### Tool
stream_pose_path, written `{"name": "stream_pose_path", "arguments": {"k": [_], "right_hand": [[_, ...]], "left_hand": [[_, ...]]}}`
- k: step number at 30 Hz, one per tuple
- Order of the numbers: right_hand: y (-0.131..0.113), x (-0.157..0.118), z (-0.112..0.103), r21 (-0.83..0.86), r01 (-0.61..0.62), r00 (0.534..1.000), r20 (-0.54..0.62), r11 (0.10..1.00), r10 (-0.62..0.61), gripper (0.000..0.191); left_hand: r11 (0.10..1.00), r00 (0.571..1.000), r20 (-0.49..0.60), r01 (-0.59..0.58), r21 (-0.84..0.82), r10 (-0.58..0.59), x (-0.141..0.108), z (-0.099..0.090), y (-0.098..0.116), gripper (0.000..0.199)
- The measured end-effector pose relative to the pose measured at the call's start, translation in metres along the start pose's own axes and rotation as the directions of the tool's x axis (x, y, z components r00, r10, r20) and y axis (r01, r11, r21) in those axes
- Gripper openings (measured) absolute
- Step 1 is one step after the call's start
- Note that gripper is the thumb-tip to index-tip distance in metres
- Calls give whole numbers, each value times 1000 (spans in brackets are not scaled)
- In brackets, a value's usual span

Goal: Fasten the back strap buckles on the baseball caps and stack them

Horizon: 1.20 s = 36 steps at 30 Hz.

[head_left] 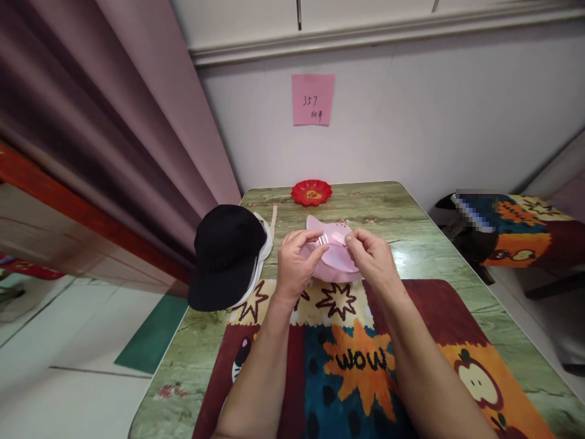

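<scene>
Over a pink bowl-like container (336, 271) both hands are raised close together. Pinched between the thumb and index finger of my left hand (297, 262) is a small white-and-silver item (323, 239). My right hand (370, 253), its thumb and fingertips pressed together, holds the edge of a small pale pink piece (339, 238), whose exact nature is unclear. Part of the container's left side is hidden behind my left hand. Its raised back edge shows small dark marks.
A red scalloped dish (311, 192) is at the table's back edge. Black and white caps (226, 256) lie at the left. A colourful mat (361, 360) covers the front of the green marbled table (183, 360). A pink note (313, 100) hangs on the wall.
</scene>
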State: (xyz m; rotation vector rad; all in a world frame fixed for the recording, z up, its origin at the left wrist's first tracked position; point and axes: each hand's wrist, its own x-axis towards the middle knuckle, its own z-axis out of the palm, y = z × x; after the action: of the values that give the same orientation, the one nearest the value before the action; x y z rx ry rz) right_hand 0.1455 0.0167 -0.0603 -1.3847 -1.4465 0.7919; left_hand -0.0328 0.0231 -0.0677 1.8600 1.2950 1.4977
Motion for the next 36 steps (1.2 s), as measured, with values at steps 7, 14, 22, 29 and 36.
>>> {"name": "stream_pose_path", "arguments": {"k": [7, 14, 22, 29, 36], "right_hand": [[-3, -2, 1, 2, -8, 999, 51, 1000, 8, 33], [-2, -2, 1, 71, -23, 996, 88, 997, 17, 34], [-4, -2, 1, 101, -17, 990, 144, 995, 2, 34], [-4, -2, 0, 96, 10, 983, 181, 995, -28, 30], [-2, -2, 0, 131, 14, 985, 170, 991, -36, 30]], "left_hand": [[985, 996, 37, 81, -152, -77, 0, 3, -1, 25], [962, 990, 67, 136, -234, -124, 1, 3, -5, 27], [927, 981, 105, 188, -325, -162, 0, 4, -6, 29], [900, 972, 158, 222, -375, -173, 1, 1, -8, 29], [885, 966, 186, 239, -399, -177, 1, -1, -8, 29]]}}
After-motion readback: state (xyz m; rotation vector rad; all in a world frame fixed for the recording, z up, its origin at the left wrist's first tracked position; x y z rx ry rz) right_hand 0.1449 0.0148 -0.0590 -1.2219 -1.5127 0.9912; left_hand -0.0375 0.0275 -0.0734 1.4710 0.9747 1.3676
